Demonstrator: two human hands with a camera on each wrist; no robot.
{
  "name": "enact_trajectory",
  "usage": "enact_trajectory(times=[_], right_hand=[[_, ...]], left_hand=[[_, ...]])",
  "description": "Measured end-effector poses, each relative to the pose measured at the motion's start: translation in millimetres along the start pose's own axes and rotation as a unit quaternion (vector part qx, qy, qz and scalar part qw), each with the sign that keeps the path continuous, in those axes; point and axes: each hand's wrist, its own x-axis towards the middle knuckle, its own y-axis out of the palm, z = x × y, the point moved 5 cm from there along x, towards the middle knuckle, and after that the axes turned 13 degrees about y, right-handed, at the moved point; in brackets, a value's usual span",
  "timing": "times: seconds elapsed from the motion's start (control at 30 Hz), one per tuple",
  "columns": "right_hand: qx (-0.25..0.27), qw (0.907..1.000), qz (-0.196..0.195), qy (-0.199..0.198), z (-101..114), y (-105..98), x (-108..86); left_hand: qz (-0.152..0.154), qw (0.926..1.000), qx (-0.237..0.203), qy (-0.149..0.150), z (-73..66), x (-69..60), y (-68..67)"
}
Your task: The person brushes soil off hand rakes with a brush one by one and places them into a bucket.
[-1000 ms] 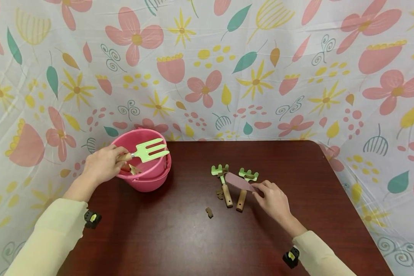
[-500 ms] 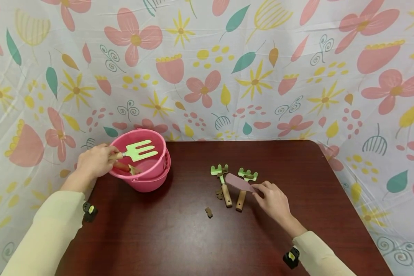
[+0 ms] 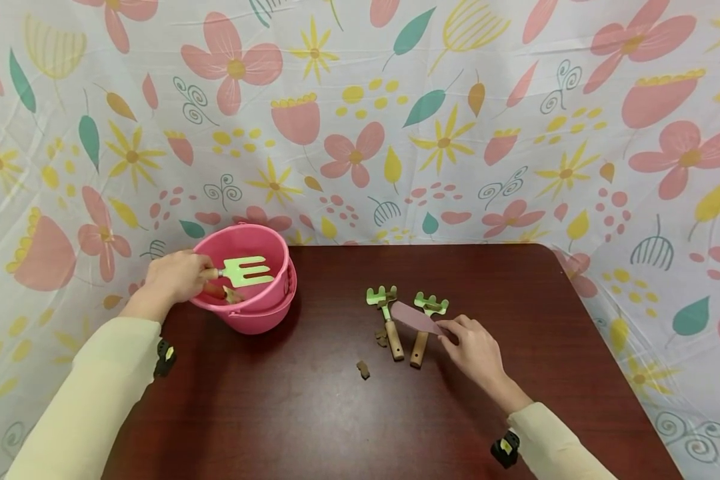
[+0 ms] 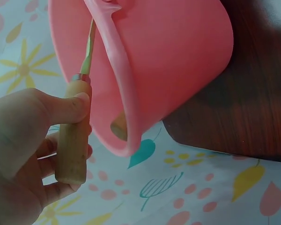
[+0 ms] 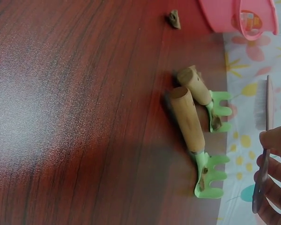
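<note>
My left hand (image 3: pixel 177 277) grips the wooden handle (image 4: pixel 72 136) of a light green hand fork (image 3: pixel 249 271), whose tines lie over the mouth of a pink bucket (image 3: pixel 279 287). Another wooden-handled tool (image 3: pixel 215 291) sits inside that bucket; its head is partly hidden. My right hand (image 3: pixel 475 348) pinches a pink brush (image 3: pixel 414 317) with pale bristles (image 5: pixel 261 105), held above two small green hand rakes. Of these, the left rake (image 3: pixel 394 340) and the right rake (image 3: pixel 419 350) lie on the table, with brown scraps at their tines.
The pink bucket is nested in a second pink bucket (image 3: pixel 261 324) at the table's back left. A brown scrap (image 3: pixel 363 369) lies on the dark wooden table (image 3: pixel 312 427), and more are beside the left rake. Flowered cloth (image 3: pixel 360 87) hangs behind and at both sides.
My left hand first drew the fork leftward over the bucket, then shifted slightly right as the tines dipped lower. My right hand and the brush have stayed nearly still.
</note>
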Motion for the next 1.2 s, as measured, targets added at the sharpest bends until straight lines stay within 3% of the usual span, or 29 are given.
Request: enact_trajectory(times=[0.67, 1.03, 1.2], right_hand=[[-0.006, 0.9999, 0.008, 0.009, 0, 3, -2.1], [-0.003, 0.9999, 0.011, 0.008, -1, 4, -3.3], [-0.004, 0.9999, 0.009, 0.008, -1, 2, -3.3]], left_hand=[[0.069, 0.9976, 0.011, 0.001, -17.1, 17.9, 1.0], [0.102, 0.9937, 0.030, 0.035, -26.8, 26.4, 9.2], [0.113, 0.9923, 0.036, 0.036, -27.7, 27.8, 11.3]])
